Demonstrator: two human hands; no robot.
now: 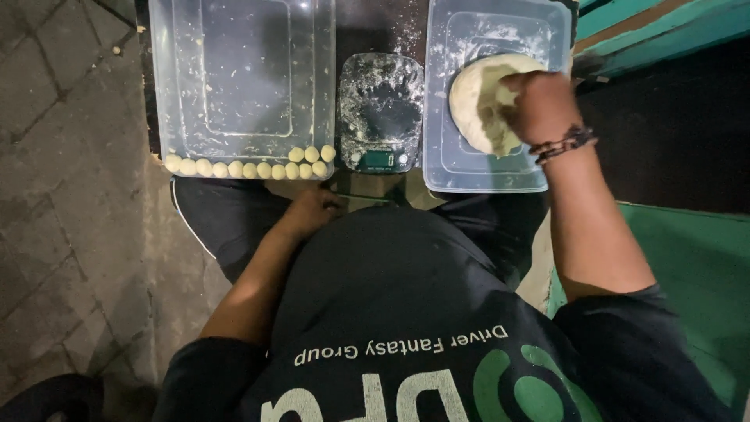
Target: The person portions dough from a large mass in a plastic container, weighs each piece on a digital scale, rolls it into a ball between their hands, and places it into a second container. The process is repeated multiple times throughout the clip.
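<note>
My right hand (539,101), with a beaded bracelet on its wrist, digs its fingers into a big pale lump of dough (478,101) lying in the clear plastic tub on the right (484,176). My left hand (312,209) rests by my lap at the near edge of the dark tabletop, just below a small flour-dusted digital scale (380,109), and holds nothing that I can see. The clear tub on the left (242,70) has a row of several small dough balls (242,168) along its near wall, with a few more stacked at the right end.
The scale stands between the two tubs on a dark, flour-speckled surface (375,27). Grey paving stones (62,195) lie to the left. Teal-painted wooden furniture (687,258) stands on the right, with another teal piece (656,23) at the top right corner.
</note>
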